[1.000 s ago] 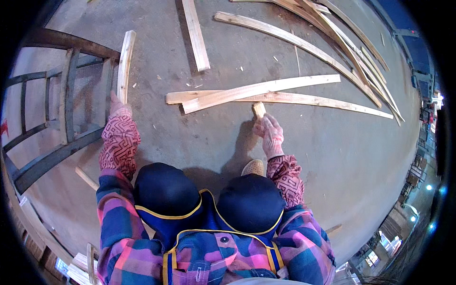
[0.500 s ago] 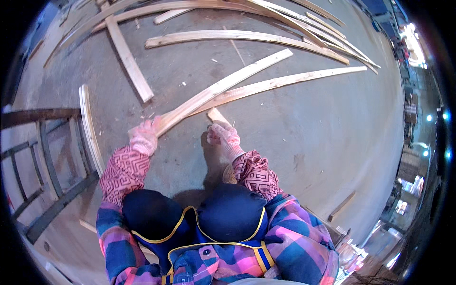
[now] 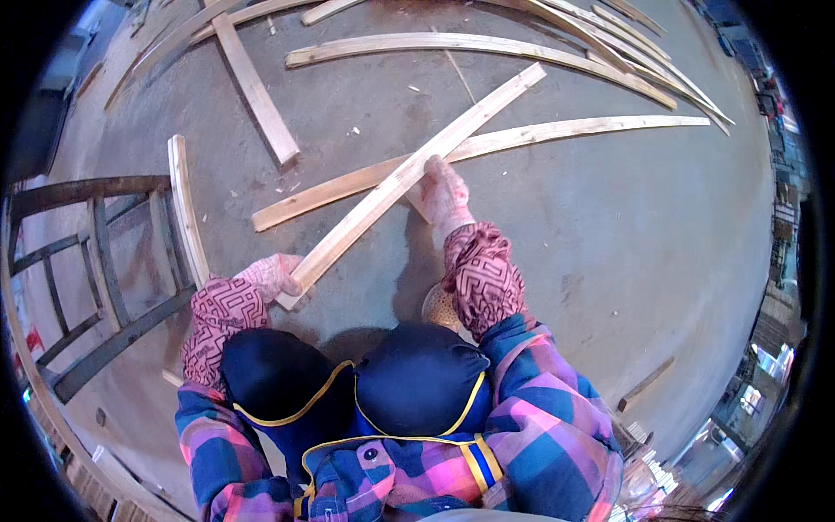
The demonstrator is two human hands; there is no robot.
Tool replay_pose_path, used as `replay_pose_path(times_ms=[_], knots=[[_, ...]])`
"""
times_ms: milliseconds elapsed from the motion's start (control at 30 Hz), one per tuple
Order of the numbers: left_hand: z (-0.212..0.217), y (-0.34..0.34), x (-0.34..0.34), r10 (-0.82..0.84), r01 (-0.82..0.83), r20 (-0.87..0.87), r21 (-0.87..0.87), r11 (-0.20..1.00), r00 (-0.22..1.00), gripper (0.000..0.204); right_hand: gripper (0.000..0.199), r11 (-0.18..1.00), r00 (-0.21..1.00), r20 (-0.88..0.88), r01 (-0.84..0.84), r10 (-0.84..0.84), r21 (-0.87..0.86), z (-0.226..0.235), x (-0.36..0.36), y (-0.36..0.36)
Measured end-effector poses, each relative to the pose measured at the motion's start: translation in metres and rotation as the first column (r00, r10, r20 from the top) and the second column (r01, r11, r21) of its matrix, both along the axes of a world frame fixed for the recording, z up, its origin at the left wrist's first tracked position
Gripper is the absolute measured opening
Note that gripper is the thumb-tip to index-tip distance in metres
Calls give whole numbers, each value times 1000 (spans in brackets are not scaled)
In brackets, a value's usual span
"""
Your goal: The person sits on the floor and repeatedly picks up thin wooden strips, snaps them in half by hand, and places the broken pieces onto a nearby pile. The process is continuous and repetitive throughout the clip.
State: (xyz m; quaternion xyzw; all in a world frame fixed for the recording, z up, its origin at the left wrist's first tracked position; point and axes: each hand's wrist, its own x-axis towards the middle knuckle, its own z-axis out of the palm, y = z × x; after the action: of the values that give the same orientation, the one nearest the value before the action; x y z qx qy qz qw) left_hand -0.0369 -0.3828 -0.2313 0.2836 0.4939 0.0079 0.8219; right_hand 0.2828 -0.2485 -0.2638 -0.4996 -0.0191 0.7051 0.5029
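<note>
A long pale wooden slat (image 3: 374,209) runs slantwise from my lap side up to the right. My gloved left hand (image 3: 272,275) is closed around its near end. At the slat's right edge, about halfway along, is my gloved right hand (image 3: 445,193), fingers curled against it. A short wooden piece (image 3: 416,202) shows at that hand, partly covered by the slat and fingers. Below the slat, crossing it, a second long slat (image 3: 539,133) lies on the floor.
More slats (image 3: 478,43) lie scattered at the far side, one board (image 3: 252,91) pointing toward me. To the left stands a dark metal frame (image 3: 104,261) with an upright-looking slat (image 3: 184,204) beside it. A short stick (image 3: 645,384) lies on the concrete floor at right.
My left hand has drawn the slat's near end toward me. My right hand, with the short piece, has moved forward against the slat. The view has shifted slightly.
</note>
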Motion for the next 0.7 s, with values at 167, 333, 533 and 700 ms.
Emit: replay_pose_path(times_ms=[167, 333, 533, 700], knots=[[-2, 6, 4, -52, 51, 51, 19, 998, 997, 41, 26, 995, 985, 146, -93, 96, -28, 4, 22, 8], [25, 33, 32, -294, 297, -63, 59, 953, 954, 42, 23, 988, 987, 45, 154, -156, 33, 21, 57, -28], [40, 72, 76, -361, 882, -806, 446, 152, 470, 68, 25, 865, 826, -274, 500, -492, -44, 27, 94, -44], [68, 112, 122, -558, 911, -722, 296, 286, 409, 75, 28, 832, 744, -530, 541, -407, 122, -4, 134, -67]])
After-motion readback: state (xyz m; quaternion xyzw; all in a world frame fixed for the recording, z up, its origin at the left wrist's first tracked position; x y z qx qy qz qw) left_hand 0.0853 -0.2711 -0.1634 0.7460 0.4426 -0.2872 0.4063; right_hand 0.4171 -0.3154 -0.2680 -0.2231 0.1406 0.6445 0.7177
